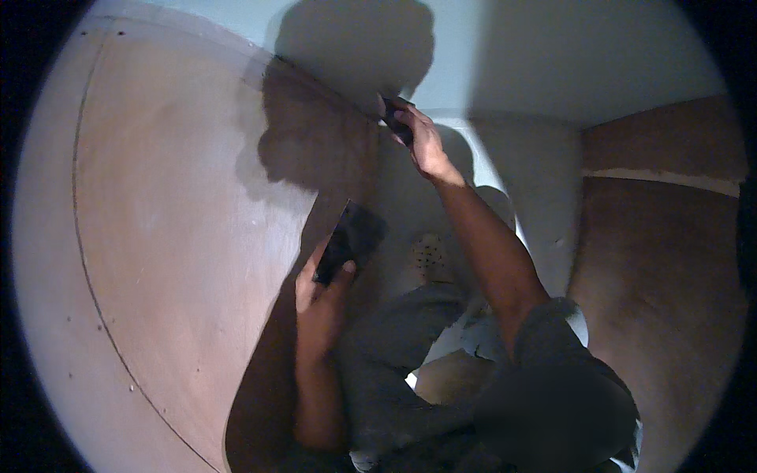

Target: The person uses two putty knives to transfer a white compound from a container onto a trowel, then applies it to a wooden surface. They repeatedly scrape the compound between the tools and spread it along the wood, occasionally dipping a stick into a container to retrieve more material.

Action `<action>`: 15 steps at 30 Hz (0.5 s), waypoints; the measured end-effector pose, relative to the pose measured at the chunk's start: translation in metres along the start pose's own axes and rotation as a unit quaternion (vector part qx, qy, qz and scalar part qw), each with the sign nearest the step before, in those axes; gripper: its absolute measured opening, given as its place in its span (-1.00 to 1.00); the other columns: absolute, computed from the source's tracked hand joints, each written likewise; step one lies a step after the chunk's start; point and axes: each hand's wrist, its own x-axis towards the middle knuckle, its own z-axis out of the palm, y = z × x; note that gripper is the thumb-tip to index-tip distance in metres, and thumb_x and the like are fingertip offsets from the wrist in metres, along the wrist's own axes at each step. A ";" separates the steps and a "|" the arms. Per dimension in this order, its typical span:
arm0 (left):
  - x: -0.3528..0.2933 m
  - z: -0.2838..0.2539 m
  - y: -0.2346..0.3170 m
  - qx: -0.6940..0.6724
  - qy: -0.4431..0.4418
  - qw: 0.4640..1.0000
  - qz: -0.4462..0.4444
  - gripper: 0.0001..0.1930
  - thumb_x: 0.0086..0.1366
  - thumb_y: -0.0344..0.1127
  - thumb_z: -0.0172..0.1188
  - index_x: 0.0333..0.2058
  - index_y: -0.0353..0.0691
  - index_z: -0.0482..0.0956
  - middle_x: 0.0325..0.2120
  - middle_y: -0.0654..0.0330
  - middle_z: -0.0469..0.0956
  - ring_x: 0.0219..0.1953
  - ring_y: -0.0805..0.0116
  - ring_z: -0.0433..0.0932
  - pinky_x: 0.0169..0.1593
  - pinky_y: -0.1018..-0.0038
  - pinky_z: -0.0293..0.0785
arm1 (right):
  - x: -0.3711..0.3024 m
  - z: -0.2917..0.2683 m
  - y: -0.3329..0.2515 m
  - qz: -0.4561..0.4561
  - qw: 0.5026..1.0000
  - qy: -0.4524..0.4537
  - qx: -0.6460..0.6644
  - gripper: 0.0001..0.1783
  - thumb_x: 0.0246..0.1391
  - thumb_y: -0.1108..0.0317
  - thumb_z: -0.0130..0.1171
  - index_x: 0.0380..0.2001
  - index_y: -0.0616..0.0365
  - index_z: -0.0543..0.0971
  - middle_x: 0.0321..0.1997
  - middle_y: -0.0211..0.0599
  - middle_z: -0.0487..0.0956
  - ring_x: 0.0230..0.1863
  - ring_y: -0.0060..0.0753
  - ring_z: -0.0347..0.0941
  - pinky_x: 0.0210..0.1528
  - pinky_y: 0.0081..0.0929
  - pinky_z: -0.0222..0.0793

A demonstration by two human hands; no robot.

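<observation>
My right hand is stretched out to the corner where the pale green surface meets the wooden panel. Its fingers are closed on a dark flat scraper, whose far edge is at or very near the seam; whether it touches is hard to tell. Nearer to me, my left hand grips a dark rectangular plate by its lower end, thumb on top. That plate is tilted, with its broad face up, apart from the panel.
A large reddish wooden panel with a dark curved seam and small screw heads fills the left. The pale green surface spans the top, under my shadow. Brown boards stand at the right. A spotted shoe is below my hands.
</observation>
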 end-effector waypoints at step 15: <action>0.002 0.006 -0.012 -0.065 0.044 0.997 -0.027 -0.51 0.28 -0.44 0.28 0.16 -0.44 0.40 0.01 0.06 0.56 0.02 0.28 0.54 0.12 0.38 0.43 | 0.048 0.001 0.108 -0.135 0.963 0.048 -0.229 -0.55 0.15 0.21 0.18 0.10 0.10 0.60 0.15 -0.14 0.59 0.24 -0.25 0.43 0.33 -0.35 0.26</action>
